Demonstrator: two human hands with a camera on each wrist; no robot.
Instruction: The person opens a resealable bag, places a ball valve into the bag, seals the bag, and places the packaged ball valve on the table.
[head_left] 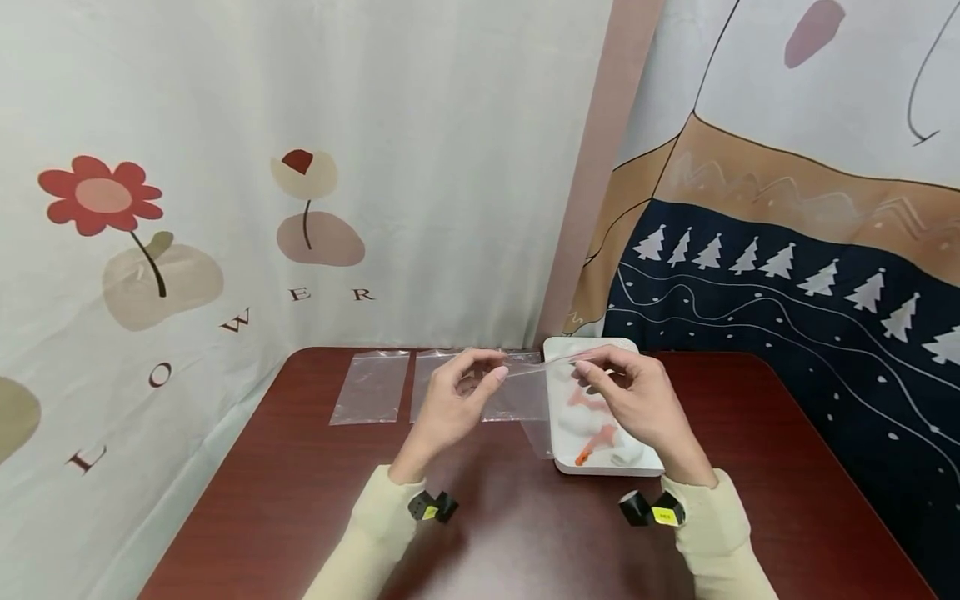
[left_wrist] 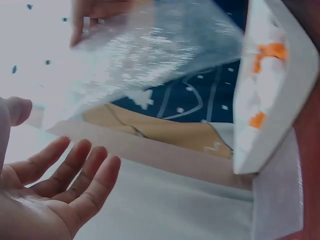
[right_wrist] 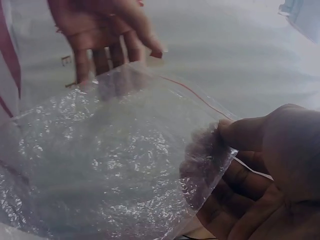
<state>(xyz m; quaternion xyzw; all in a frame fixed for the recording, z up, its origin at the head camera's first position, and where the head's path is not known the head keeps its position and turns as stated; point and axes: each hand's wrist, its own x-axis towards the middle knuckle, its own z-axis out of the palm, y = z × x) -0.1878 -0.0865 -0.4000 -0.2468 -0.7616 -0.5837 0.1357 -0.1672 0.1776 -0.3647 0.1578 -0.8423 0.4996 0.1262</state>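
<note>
Cream fabric sleeves (head_left: pixel 371 529), lower edge of the head view, we list first. Right hand (head_left: pixel 641 396), right of centre, pinches one clear, flat, red-lined plastic bag (right_wrist: pixel 115 155), mid-frame; left hand (head_left: pixel 453 398), left of centre, fingers loosely spread.

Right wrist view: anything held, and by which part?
A clear plastic bag, pinched by the right hand at its edge, at one end of its red line. The left hand doesn't pinch it.

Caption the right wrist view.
Right hand pinching a clear, flat plastic bag with a thin red line; left hand opposite.
</note>
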